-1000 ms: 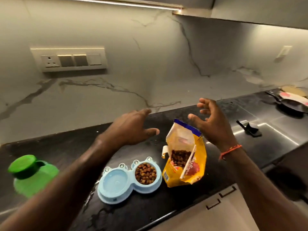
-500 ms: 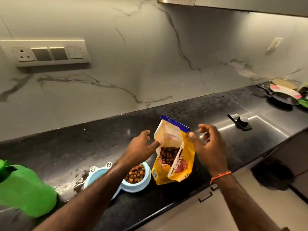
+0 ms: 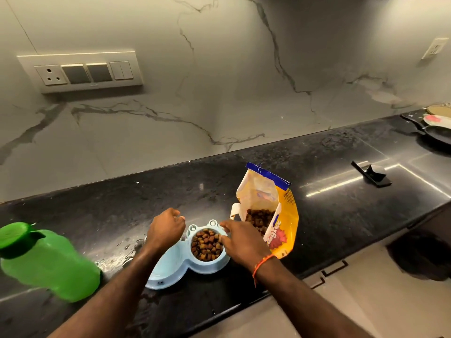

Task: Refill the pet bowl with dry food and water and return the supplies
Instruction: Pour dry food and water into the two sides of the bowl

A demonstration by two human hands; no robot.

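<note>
**Positioning the double pet bowl before adding water**

The light-blue plastic double pet bowl (image 3: 180,262) sits on the black speckled stone counter (image 3: 329,215), near its front edge. Its right compartment holds brown dry kibble (image 3: 207,245); its left compartment is largely hidden by the left forearm, so its contents cannot be judged.

Hand state: the left hand (image 3: 167,228) is loosely curled, with fingers drawn in, over the far left rim of the bowl; whether it touches the rim cannot be determined. The right hand (image 3: 240,242) is partly closed, with its fingertips at the right rim of the kibble compartment, and appears to be taking hold of that edge.

The yellow foil food bag with a blue top band (image 3: 271,215) stands open and upright just right of the bowl. The green plastic water bottle with a green cap (image 3: 46,262) lies tilted at the near left, well apart from the bowl.

Recommended procedure, as a judgement:

1. Grip both ends of the bowl and keep it level; the kibble sits close to the rim.
2. Slide rather than lift. The counter left of the bowl looks wet.
3. Keep the right wrist clear of the open bag, which could tip.
4. Fill the left compartment with water, then close the bag and return the supplies.
</note>
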